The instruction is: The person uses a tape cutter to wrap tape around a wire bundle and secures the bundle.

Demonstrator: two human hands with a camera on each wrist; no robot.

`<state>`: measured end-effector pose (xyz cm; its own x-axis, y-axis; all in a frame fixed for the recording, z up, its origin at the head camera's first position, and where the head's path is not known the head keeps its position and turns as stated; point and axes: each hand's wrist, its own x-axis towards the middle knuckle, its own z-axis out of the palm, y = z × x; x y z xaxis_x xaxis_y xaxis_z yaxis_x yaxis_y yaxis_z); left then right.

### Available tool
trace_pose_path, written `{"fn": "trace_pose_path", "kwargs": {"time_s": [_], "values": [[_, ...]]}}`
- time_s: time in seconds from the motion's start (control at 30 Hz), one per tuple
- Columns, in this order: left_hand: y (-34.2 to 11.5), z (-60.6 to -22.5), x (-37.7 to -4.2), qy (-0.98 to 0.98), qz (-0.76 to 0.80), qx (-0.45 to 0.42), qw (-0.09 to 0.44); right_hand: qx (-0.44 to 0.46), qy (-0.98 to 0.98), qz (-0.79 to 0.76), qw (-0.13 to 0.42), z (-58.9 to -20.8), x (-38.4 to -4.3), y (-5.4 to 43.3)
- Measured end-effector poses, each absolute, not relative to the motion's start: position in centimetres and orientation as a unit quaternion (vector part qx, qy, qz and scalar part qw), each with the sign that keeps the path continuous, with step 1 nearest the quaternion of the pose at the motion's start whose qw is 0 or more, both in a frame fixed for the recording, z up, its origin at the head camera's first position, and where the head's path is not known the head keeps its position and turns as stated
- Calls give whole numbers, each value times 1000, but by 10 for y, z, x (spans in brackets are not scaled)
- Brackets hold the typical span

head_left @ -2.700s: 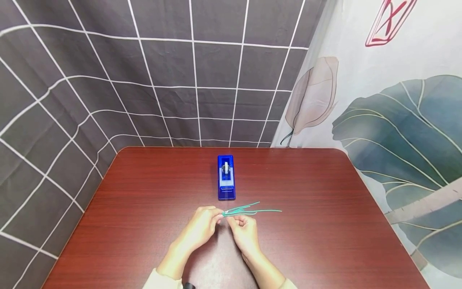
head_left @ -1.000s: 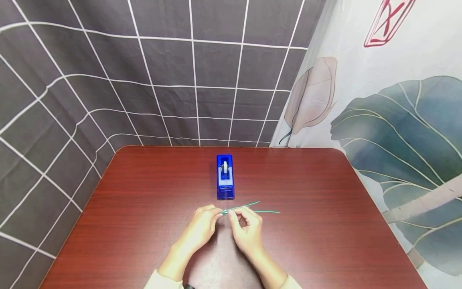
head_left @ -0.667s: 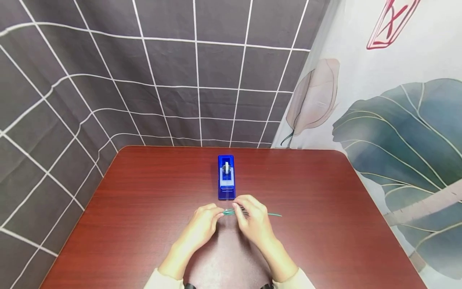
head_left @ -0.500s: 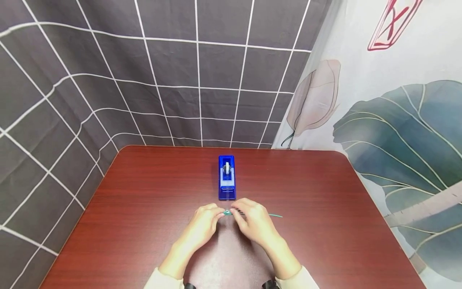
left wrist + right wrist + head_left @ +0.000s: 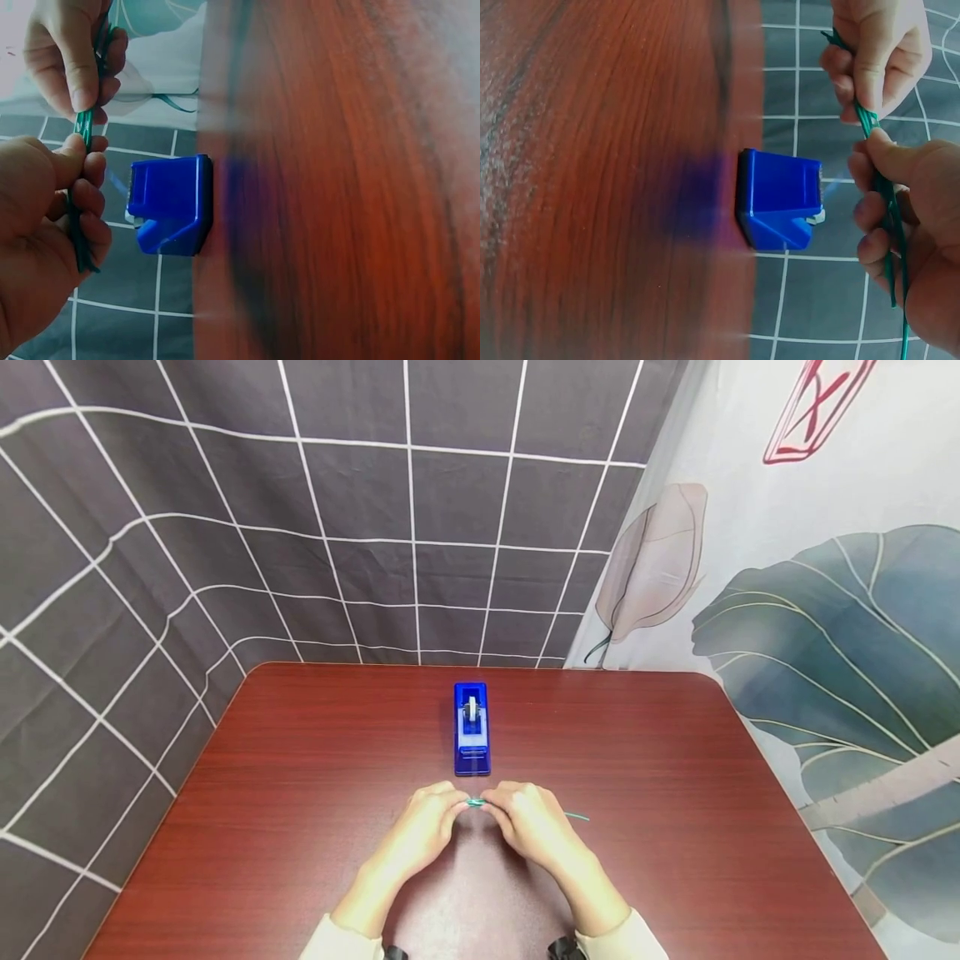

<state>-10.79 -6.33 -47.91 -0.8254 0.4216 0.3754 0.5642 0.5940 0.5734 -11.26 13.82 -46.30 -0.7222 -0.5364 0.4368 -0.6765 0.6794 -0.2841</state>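
Wires (image 5: 476,802), green and bunched, were held above the table (image 5: 315,735), in line with the middle of its far edge. The left hand (image 5: 430,816) pinched them between thumb and fingers; the right hand (image 5: 531,822) pinched them likewise, just beside it, with one strand (image 5: 576,816) sticking out toward the table's right edge. Between the wires and the far edge stood a blue tape dispenser (image 5: 472,741).

txt: none legible | red X-like boxed mark (image 5: 815,403) | on wht curtain (image 5: 810,497)
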Motion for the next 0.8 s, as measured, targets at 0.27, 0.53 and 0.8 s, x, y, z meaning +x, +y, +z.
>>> {"fn": "trace_pose_path", "kwargs": {"time_s": [0.27,0.53,0.8], "values": [[-63,-478,-114,-884,-369,-278,74,361,-879,232,207,-470,-116,139],[-67,-472,-118,-892,-360,-270,38,373,-865,245,228,-476,-119,139],[-71,-472,-119,-866,-402,-295,40,377,-863,254,219,-477,-120,140]]}}
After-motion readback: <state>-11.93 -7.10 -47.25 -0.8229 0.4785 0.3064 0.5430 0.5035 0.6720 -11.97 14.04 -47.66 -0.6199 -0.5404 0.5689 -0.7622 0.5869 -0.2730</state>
